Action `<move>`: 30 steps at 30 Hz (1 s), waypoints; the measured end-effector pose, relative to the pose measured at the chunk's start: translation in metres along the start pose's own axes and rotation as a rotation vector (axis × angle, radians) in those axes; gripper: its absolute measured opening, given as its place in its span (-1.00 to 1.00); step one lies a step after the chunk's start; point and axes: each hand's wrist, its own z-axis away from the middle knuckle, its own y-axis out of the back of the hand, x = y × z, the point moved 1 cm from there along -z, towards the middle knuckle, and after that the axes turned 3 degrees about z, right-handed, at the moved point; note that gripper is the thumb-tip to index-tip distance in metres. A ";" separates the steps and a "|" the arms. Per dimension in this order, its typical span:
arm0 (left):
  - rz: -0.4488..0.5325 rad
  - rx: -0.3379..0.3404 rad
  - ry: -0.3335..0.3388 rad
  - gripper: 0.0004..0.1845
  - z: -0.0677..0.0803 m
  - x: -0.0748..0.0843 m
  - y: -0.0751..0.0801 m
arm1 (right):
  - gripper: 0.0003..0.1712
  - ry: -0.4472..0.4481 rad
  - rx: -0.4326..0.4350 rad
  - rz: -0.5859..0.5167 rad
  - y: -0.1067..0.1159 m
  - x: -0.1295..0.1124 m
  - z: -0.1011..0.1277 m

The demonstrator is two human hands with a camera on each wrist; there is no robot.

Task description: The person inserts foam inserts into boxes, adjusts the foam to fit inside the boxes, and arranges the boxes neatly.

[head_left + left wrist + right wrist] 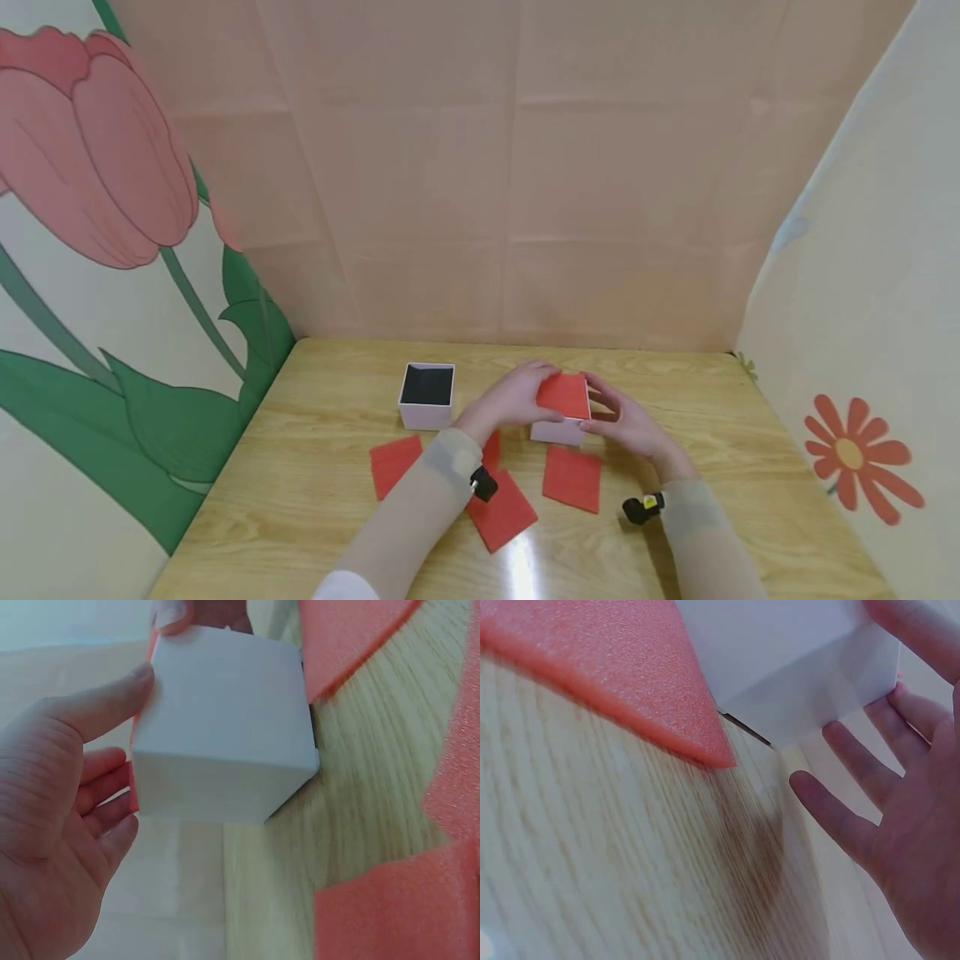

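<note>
Both hands at a white box capped with a red sheet.

We see the left hand (504,402) and the right hand (628,423) flanking a small white box (557,432) near the middle of the table (315,500), with a red sheet (564,395) lying across its top. In the left wrist view our left fingers (112,697) are loosely spread, the thumb tip touching the box's edge; in the right wrist view the right fingers (840,814) are spread and nearly straight, their tips just beside the box, and we cannot tell whether they touch it. A second box (427,395), open with a dark inside, stands apart to the left. More red sheets (572,477) lie flat on the table, nearer to us.
</note>
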 end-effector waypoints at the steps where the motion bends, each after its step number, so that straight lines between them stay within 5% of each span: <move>1: 0.000 -0.003 0.000 -0.07 0.000 -0.001 0.000 | 0.15 0.005 -0.001 0.002 0.000 0.000 0.000; 30: -0.041 -0.041 -0.019 -0.09 0.000 -0.001 -0.002 | 0.12 -0.019 0.016 0.022 0.002 0.006 0.001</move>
